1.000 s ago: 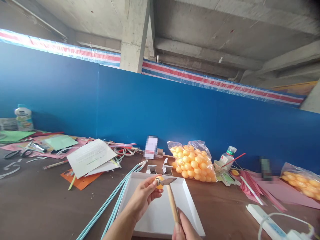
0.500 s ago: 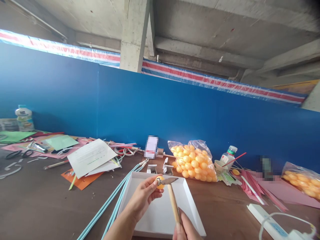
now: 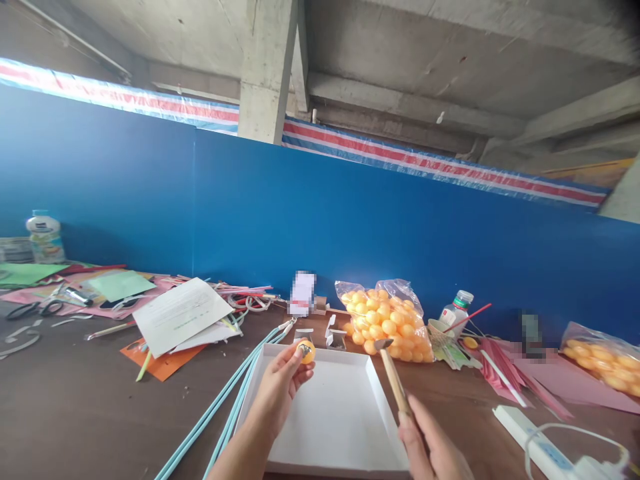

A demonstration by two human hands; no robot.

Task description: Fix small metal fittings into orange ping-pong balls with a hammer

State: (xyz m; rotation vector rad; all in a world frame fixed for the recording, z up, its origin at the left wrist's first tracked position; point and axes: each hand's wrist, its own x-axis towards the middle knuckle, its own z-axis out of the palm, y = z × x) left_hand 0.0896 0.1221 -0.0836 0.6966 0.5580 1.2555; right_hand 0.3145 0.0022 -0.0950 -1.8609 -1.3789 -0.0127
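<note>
An orange ball with a small metallic piece on its near side is pinched in the fingers of my left hand, over the left rear part of a shallow white box lid. My right hand is wrapped round the wooden handle of a small tool at the lid's right edge. The tool's dark metal head points up and left, apart from the ball. Behind the lid stand two small open boxes with dark contents too small to name.
A clear bag of orange balls lies behind the lid. Light blue cords run along its left side. Papers and scissors are at left; a bottle, pink sheets and a power strip are at right.
The tool in my right hand has moved right, away from the ball; its head was at the ball before. My left hand has shifted slightly left and up with the ball.
</note>
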